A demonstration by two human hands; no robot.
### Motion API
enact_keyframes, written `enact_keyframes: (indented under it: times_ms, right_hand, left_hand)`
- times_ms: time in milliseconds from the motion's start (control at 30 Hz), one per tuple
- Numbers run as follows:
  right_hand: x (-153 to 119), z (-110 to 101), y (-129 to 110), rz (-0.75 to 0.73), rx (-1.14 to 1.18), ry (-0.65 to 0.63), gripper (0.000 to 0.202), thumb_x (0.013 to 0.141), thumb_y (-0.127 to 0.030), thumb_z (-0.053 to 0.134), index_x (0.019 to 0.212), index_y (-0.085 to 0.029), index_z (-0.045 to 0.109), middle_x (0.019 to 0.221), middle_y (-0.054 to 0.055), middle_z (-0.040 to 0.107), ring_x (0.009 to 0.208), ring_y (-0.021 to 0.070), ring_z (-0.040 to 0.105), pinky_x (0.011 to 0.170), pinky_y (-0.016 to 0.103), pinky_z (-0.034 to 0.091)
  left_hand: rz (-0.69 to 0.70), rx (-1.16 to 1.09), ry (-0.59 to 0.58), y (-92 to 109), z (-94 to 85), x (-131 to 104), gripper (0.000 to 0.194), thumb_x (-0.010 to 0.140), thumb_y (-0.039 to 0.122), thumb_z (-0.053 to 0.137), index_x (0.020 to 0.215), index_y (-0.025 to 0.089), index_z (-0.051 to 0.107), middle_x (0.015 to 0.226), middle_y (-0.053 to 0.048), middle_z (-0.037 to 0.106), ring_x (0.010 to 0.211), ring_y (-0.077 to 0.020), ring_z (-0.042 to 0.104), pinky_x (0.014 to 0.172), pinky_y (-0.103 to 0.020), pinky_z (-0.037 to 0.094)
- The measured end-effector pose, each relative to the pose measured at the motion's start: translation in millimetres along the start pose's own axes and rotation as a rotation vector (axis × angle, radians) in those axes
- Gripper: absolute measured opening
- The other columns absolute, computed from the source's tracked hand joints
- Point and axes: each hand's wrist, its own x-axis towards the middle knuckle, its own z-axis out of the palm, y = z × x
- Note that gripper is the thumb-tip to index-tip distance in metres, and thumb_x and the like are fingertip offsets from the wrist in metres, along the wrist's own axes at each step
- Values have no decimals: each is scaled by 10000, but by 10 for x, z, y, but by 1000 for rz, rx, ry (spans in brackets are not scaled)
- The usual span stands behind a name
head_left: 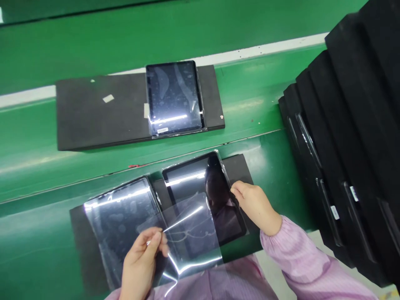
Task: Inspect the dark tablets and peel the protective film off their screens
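A sheet of clear protective film point(200, 239) is pinched at its left edge by my left hand point(143, 256). It hangs over the lower part of a tablet point(195, 179) with a dark, glossy screen. My right hand point(254, 204) is closed at that tablet's right edge, thumb and finger pressed together. Whether it grips the tablet or only a clear edge around it is hard to see. Left of these lies a second tablet point(121, 225) under cloudy film, partly covered by my left hand. Both tablets rest on a black foam board point(239, 166).
Across the bench, another black board point(100, 112) carries a film-covered tablet point(175, 98) and small white scraps. Tall black stacked trays point(337, 137), with tablet edges showing in some slots, stand at the right. A pale strip point(268, 50) runs along the green bench point(265, 91).
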Motion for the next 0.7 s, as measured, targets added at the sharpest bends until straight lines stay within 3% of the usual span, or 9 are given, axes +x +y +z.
enact_keyframes:
  times_ms: [233,700]
  right_hand:
    - [-91,47,0,8,7,25,179,899,-145,486,736,-185,547,685,-6,628,598,138,594,571,238,379]
    - [5,-10,-28,68,23,-31,149,892,-154,505,763,-181,574,673,-3,628,607,142,583,597,236,367]
  left_hand:
    - [11,-1,-8,-2,-16,-19,343,642,442,741,814,189,584,554,27,581,472,-108,500,491,-209,434]
    - [18,-18,-9,-19,-17,-1,389,621,470,756,816,192,566,560,45,576,472,-95,498,500,-189,424]
